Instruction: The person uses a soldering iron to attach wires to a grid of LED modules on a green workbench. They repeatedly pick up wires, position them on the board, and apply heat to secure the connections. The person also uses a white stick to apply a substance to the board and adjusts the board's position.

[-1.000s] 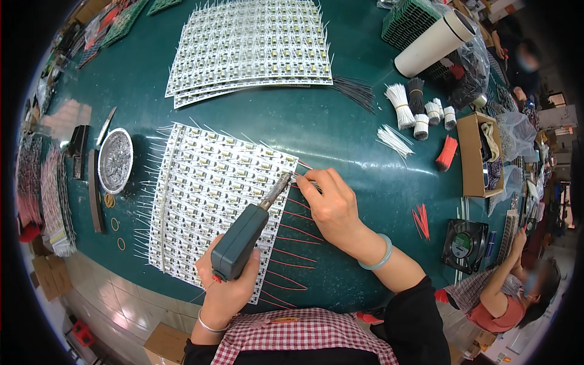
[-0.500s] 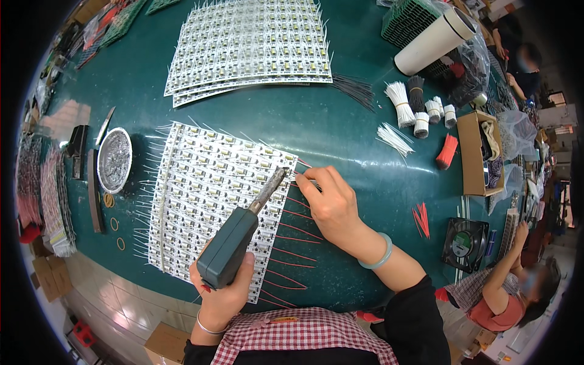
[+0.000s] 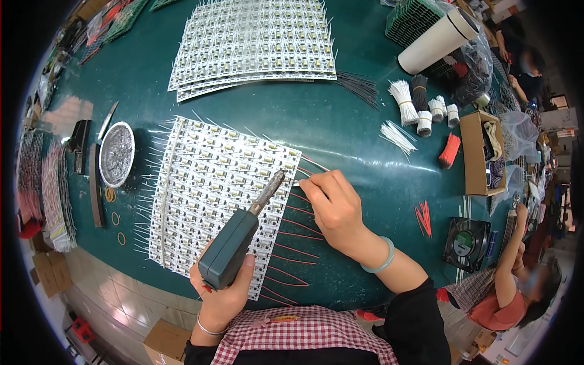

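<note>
My left hand (image 3: 222, 298) grips a dark green soldering iron (image 3: 234, 243) whose metal tip rests at the right edge of a white panel of small circuit boards (image 3: 207, 188). My right hand (image 3: 334, 204) pinches a thin red wire (image 3: 310, 161) at that same edge, just right of the tip. Several red wires (image 3: 292, 249) stick out from the panel's right edge, below my right hand. White wires fringe the panel's left side.
A stack of similar panels (image 3: 255, 42) lies at the back. A round metal dish (image 3: 117, 152) sits left. Bundles of white wires (image 3: 404, 100), loose red wires (image 3: 423, 216), a cardboard box (image 3: 477, 152) and a small fan (image 3: 467, 240) lie right. Another person (image 3: 517, 286) sits at lower right.
The soldering iron's tip has shifted slightly up along the panel's right edge. My right hand has stayed at nearly the same spot.
</note>
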